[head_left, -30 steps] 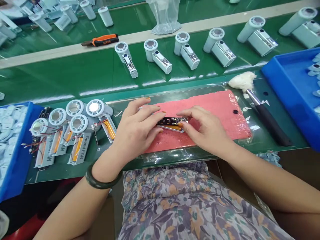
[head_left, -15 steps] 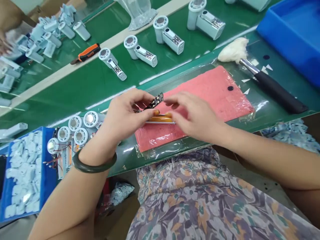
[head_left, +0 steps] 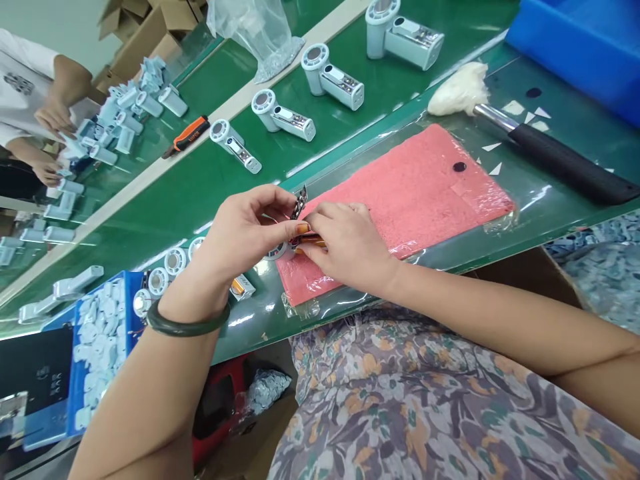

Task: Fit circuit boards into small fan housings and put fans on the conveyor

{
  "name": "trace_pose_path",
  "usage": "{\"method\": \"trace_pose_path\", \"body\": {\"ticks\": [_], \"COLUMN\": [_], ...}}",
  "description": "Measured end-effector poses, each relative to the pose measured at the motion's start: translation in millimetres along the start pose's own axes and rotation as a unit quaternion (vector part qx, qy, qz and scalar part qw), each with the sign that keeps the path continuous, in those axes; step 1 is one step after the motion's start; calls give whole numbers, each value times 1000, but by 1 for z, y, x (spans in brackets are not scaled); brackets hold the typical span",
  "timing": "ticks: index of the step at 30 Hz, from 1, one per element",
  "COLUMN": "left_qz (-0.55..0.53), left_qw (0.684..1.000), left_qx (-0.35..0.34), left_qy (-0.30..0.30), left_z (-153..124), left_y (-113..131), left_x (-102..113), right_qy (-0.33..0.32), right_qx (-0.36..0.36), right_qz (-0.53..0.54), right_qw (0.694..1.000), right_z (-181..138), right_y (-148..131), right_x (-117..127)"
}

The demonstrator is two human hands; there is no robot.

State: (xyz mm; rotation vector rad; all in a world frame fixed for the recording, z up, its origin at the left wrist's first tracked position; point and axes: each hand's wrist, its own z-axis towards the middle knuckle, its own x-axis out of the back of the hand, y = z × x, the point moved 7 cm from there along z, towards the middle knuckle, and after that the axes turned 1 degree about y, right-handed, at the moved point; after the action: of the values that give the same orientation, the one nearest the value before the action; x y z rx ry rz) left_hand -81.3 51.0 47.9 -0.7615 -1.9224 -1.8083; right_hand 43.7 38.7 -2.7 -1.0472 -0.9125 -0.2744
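I see pink mat on green bench, cartons far left. Left blue tray holds white fan parts. Left hand pinches board, right hand pinches orange battery.

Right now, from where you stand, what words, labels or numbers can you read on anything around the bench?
Nothing can be read for certain.
Orange-and-black tool handle: lettering, too small and blurred to read.
Co-worker's white T-shirt: dark print, too small to read.
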Motion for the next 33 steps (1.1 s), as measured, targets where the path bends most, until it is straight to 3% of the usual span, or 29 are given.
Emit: {"method": "trace_pose_path", "body": {"ticks": [9,14,22,33], "left_qz": [-10,-26,-13,0], "left_qw": [999,998,999,997], "left_qx": [-2,-6,-13,-27], "left_qy": [34,55,40,78], "left_z": [-1,1,-1,-5], "left_y": [-4,-7,-6,-5], "left_x": [2,5,1,2], "right_qy": [60,55,-21,-29], "right_qx": [54,74,-43,-51], "right_qz": [-32,-51,87,91], "right_qw": [996,994,995,994], "right_z": [-5,-6,2,4], "right_y": [1,-2,13,11], "right_x": [2,2,-1,0]}}
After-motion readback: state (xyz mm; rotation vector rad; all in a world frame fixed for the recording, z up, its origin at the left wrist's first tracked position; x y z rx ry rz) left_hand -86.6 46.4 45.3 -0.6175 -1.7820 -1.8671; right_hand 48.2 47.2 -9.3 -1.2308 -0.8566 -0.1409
